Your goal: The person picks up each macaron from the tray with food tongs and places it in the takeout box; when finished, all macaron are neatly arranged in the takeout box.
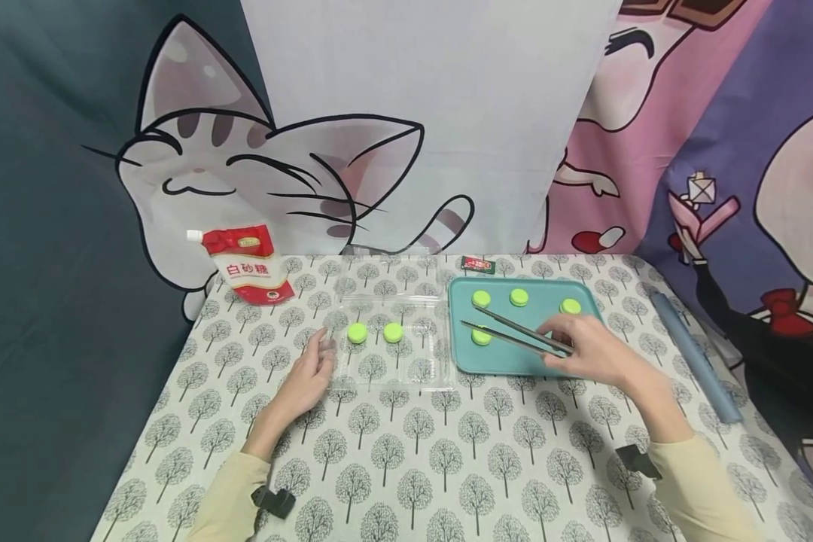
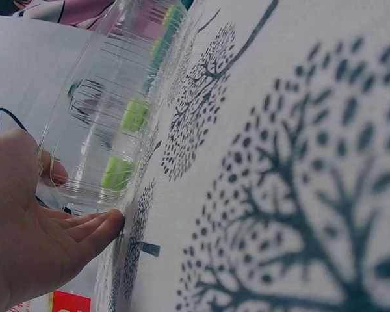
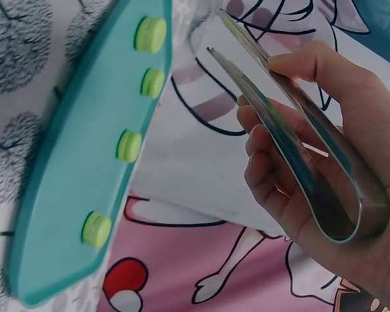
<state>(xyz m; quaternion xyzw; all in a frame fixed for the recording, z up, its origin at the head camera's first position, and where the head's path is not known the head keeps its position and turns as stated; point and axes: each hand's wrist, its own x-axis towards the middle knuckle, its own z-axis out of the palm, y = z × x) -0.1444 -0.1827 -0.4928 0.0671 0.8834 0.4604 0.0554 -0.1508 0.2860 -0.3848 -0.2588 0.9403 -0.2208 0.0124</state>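
My right hand (image 1: pixel 592 348) grips metal tongs (image 3: pixel 292 130), one arm against the thumb and the other against the fingers. The tong tips are apart and, in the head view, overlap a green macaron (image 1: pixel 481 336) at the tray's left; nothing is between them in the right wrist view. Several green macarons (image 3: pixel 129 145) sit spread on the teal tray (image 1: pixel 535 361). My left hand (image 1: pixel 309 375) rests at the left edge of a clear plastic container (image 2: pixel 91 84), its fingers extended near the table. Two green macarons (image 1: pixel 357 333) (image 1: pixel 393 332) stand inside the container.
A red and white spouted pouch (image 1: pixel 251 265) lies at the back left. Behind the tray is a small red and green packet (image 1: pixel 478 264). A grey-blue bar (image 1: pixel 695 357) lies along the table's right side. Printed curtains hang behind the tree-patterned tablecloth (image 1: pixel 413 452).
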